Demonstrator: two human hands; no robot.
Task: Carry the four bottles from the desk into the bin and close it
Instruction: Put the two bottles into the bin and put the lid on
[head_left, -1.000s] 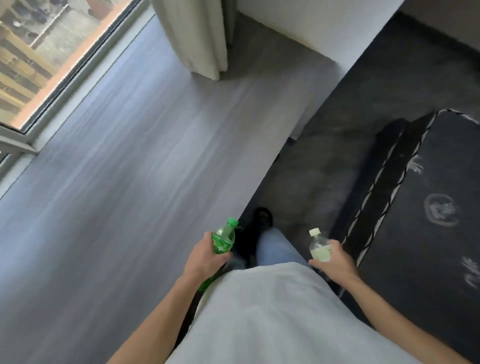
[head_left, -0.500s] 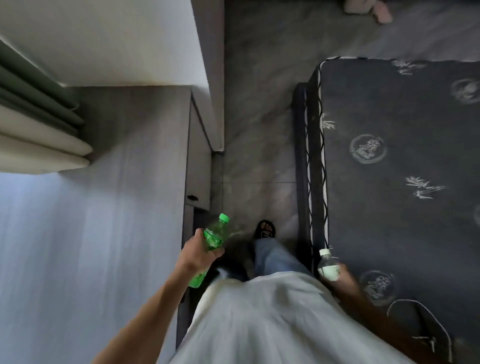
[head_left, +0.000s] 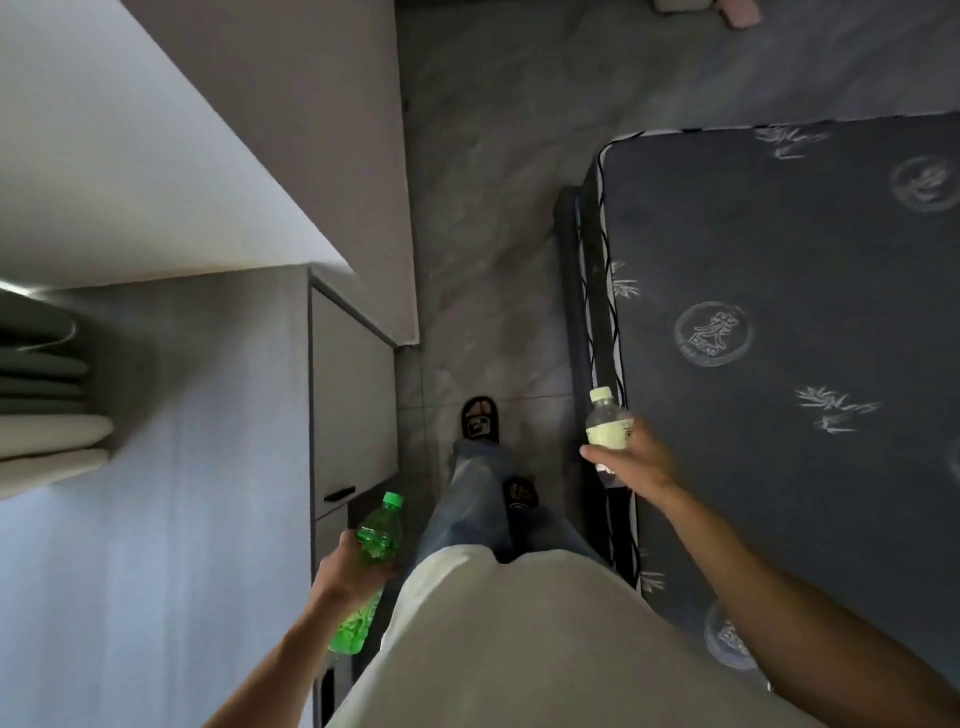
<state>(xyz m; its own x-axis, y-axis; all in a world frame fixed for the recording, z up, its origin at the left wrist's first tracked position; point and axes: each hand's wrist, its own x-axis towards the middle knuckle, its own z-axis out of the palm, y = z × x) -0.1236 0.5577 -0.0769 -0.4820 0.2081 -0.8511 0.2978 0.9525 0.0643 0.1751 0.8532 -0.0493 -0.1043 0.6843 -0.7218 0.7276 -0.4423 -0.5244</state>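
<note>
My left hand (head_left: 349, 569) grips a green plastic bottle (head_left: 378, 538) with a green cap, held low beside my left hip next to the desk's edge. My right hand (head_left: 635, 462) grips a small clear bottle (head_left: 607, 426) with a pale yellow label and a white cap, raised near the mattress edge. Both bottles point forward. The grey desk top (head_left: 156, 467) fills the left side with no bottles showing on it. No bin is in view.
A dark patterned mattress (head_left: 779, 338) on a black frame lies to the right. A narrow strip of grey floor (head_left: 493, 260) runs ahead between the desk drawers (head_left: 350, 395) and the bed. A white wall (head_left: 208, 130) and curtain folds (head_left: 41, 405) stand left.
The view has swung right from the desk and window toward the aisle beside the bed. My right hand has risen with its bottle; one foot has stepped forward.
</note>
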